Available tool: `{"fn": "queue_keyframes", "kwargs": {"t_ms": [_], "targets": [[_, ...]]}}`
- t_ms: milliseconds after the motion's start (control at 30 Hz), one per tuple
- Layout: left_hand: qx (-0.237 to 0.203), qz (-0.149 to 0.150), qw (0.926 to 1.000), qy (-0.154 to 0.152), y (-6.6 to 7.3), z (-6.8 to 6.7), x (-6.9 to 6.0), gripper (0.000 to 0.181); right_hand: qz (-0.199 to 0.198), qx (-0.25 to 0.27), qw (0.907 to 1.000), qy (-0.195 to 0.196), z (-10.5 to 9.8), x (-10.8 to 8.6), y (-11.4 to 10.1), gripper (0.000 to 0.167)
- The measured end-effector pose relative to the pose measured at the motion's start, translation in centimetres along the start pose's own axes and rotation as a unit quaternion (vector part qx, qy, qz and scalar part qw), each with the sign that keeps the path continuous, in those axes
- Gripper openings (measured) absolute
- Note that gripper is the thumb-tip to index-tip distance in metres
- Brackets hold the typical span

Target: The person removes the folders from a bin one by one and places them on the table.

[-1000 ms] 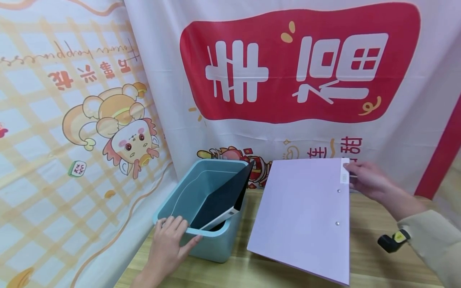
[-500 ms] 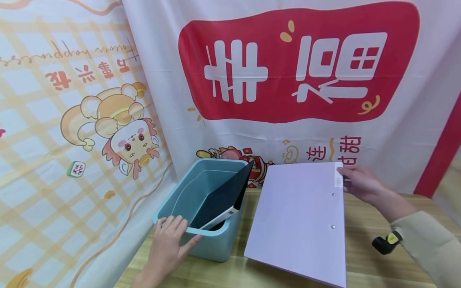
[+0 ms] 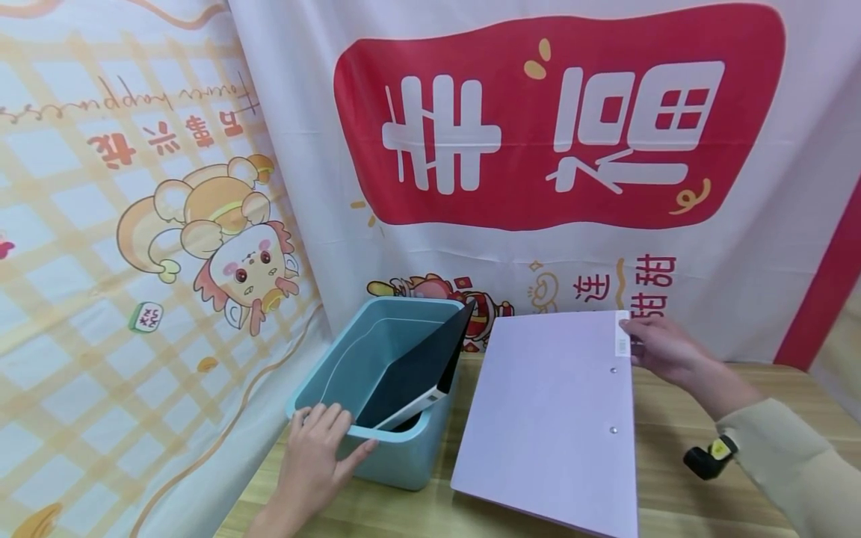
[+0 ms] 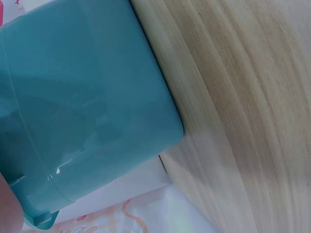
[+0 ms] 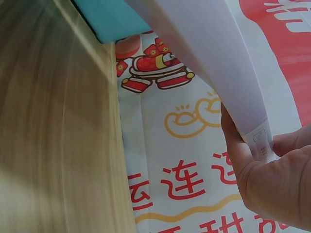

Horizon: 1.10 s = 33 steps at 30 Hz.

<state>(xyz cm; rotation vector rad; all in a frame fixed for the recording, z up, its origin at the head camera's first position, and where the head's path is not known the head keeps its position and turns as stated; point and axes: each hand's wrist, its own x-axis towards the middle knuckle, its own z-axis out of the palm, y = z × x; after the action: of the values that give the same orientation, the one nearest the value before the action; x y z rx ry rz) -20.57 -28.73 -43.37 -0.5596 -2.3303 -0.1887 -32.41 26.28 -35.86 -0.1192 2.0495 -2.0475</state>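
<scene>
A teal bin (image 3: 397,457) stands on the table, and a black folder (image 3: 412,366) with a white spine leans inside it, its top corner above the rim. The left hand (image 3: 315,462) grips the bin's near-left rim, fingers over the edge and thumb along the outside. To the bin's right, a pale purple folder (image 3: 548,418) is held up at a slant by the right hand (image 3: 666,350), which pinches its upper right corner at a white label. The right wrist view shows thumb and fingers of the hand (image 5: 277,179) on either side of the folder's labelled spine (image 5: 260,141).
The wooden table (image 3: 699,418) reaches under both items. A white cloth with a red printed panel (image 3: 525,202) hangs behind, and a checked printed cloth (image 3: 101,299) hangs at the left, close beside the bin. A black strap piece (image 3: 706,459) sticks out from the right sleeve.
The right hand and the purple folder have moved left and slightly down, nearer the bin. The left hand, bin and black folder have stayed in place.
</scene>
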Motion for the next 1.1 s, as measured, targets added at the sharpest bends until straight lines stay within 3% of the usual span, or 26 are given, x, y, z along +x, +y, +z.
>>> {"fn": "queue_keyframes", "kwargs": {"t_ms": [167, 800, 1100], "targets": [[-0.002, -0.002, 1.0, 0.0, 0.1, 0.1, 0.0, 0.041, -0.003, 0.001, 1.0, 0.0, 0.2, 0.5, 0.3, 0.034], [-0.006, -0.005, 1.0, -0.005, -0.2, 0.1, 0.1, 0.039, 0.016, -0.041, 0.999, 0.011, 1.2, 1.2, 1.6, 0.049], [-0.011, 0.003, 0.9999, 0.004, -0.3, 0.3, 0.1, 0.04, 0.02, -0.016, 0.9996, 0.009, 1.4, 1.7, 2.2, 0.048]]}}
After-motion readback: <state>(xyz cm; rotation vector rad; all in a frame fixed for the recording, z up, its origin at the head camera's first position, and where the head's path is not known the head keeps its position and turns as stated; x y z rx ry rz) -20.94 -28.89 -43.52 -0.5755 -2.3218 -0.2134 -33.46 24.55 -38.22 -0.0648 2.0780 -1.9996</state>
